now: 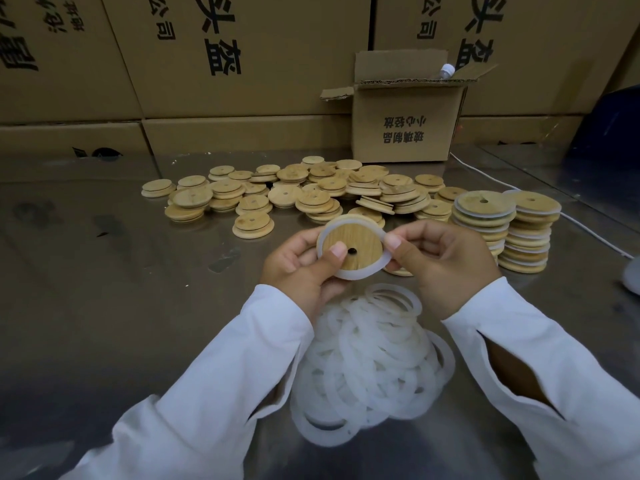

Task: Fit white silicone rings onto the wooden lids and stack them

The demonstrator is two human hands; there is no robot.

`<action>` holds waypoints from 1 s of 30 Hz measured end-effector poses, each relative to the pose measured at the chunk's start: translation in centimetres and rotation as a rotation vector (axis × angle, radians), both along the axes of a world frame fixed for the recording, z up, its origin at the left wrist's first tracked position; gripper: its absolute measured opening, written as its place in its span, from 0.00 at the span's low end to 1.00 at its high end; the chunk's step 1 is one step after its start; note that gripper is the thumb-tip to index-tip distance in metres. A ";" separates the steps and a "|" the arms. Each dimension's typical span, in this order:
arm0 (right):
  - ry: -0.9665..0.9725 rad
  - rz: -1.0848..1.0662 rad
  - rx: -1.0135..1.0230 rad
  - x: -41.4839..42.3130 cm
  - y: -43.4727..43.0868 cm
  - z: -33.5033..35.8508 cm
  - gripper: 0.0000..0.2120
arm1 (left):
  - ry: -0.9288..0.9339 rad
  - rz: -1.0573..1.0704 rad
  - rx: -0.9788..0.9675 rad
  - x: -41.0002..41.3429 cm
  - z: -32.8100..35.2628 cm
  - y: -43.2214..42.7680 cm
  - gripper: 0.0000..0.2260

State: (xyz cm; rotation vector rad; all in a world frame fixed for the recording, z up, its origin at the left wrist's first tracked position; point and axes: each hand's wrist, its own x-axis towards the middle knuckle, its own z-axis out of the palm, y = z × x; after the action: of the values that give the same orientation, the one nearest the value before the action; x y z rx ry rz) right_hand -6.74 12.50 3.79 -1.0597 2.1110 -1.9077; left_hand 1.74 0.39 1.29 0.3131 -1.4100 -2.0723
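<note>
**Head view: soft ring going onto a stiff lid**

The left hand [296, 268] and right hand [443, 261] each pinch the rim of one wooden lid [360, 242] at mid-frame, thumbs on its face. The white ring [356, 274] circles it and looks unseated at 1 o'clock. The lid seems light and rigid, the ring floppy and stretchy. Best to grip the lid's edge. Spare rings [370, 358] lie at 6 o'clock, stacks [502, 233] at 3.

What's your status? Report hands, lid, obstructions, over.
Left hand grips wooden lid. Right hand pinches white ring on its rim, not seated upper right. Ringed stacks at right, nothing between.
</note>
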 end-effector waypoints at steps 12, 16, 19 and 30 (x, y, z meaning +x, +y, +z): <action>0.030 -0.206 -0.053 1.3 -0.6 -0.9 0.06 | -0.029 0.117 -0.041 -0.2 0.1 0.7 0.07; 0.041 -0.245 -0.042 1.5 -1.0 -1.2 0.03 | 0.014 0.088 0.061 -0.3 0.2 0.8 0.08; 0.058 -0.269 -0.031 1.2 -0.8 -1.2 0.08 | -0.012 0.034 0.076 -0.2 0.2 0.8 0.08; 0.008 -0.083 0.079 0.6 -0.3 -0.8 0.06 | -0.206 0.156 -0.340 0.3 0.5 -0.3 0.02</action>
State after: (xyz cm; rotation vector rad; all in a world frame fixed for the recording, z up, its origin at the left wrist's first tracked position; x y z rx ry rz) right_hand -6.09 12.22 3.02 -0.9804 2.2487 -1.8402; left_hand 1.99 0.12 1.77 0.4867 -1.7690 -1.6773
